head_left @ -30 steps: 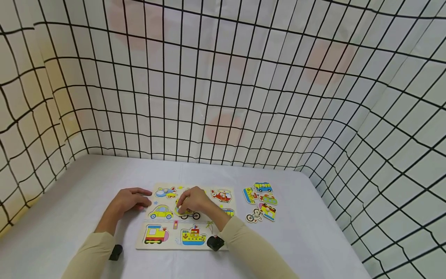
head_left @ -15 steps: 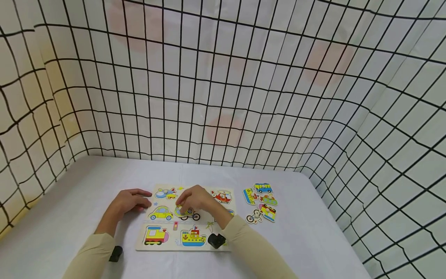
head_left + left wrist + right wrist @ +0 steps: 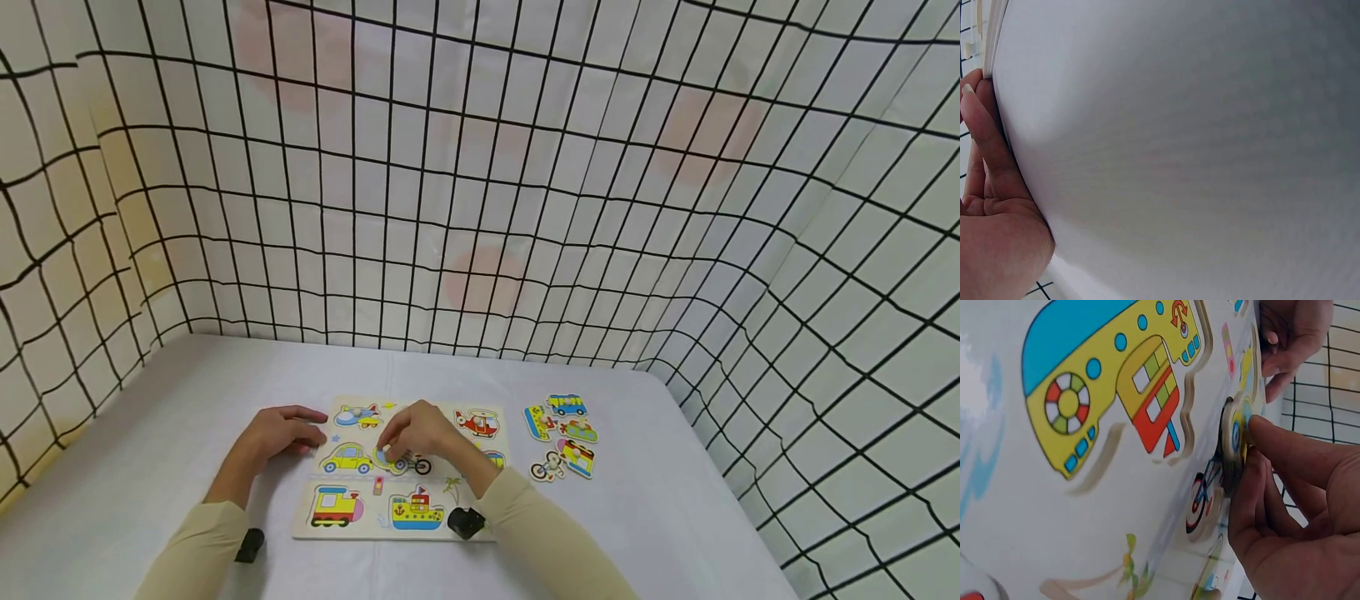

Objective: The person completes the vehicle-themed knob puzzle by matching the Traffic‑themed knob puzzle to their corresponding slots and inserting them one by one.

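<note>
A yellow wheeled piece [image 3: 1235, 434] is pinched between thumb and fingers of the right hand [image 3: 422, 429], over the puzzle board [image 3: 371, 504], between the car picture [image 3: 347, 457] and bicycle picture [image 3: 420, 465]; contact beneath cannot be told. The left hand [image 3: 275, 432] is rested at the board's left edge, thumb and forefinger apart.

Puzzle board [image 3: 1104, 519]: smooth glossy printed face. Sheet [image 3: 645, 492] under board: looks like matt cloth. Sleeve [image 3: 197, 546] left of board: matt fabric. Pieces [image 3: 577, 457] right of board: smooth.
</note>
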Tool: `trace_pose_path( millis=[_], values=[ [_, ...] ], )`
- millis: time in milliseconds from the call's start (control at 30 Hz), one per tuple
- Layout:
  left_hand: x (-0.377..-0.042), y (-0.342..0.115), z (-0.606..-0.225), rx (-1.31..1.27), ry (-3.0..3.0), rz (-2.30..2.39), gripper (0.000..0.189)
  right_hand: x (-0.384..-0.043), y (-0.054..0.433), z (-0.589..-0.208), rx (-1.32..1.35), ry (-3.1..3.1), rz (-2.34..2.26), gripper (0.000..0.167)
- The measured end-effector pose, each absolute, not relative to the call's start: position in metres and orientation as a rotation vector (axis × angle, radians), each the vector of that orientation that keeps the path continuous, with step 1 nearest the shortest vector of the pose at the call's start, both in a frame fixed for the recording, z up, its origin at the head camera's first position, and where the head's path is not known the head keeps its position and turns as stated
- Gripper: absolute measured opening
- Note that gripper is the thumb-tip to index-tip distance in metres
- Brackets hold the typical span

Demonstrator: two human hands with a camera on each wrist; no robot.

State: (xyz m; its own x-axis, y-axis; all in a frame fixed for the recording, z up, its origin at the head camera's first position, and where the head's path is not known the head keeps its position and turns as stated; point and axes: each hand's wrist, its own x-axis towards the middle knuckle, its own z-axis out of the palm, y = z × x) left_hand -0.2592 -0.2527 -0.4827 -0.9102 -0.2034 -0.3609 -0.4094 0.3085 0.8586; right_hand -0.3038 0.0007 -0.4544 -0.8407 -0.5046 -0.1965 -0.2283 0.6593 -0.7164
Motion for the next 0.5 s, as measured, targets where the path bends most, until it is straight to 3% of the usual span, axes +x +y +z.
trace_pose_path(
  millis=[500],
  values=[
    [-0.262,-0.2552,-0.4872,-0.569,2.378,1.651,0.049,-0.3065,0.0047,-0.4529,-0.601,2.44,-1.059,0.015]
  ],
)
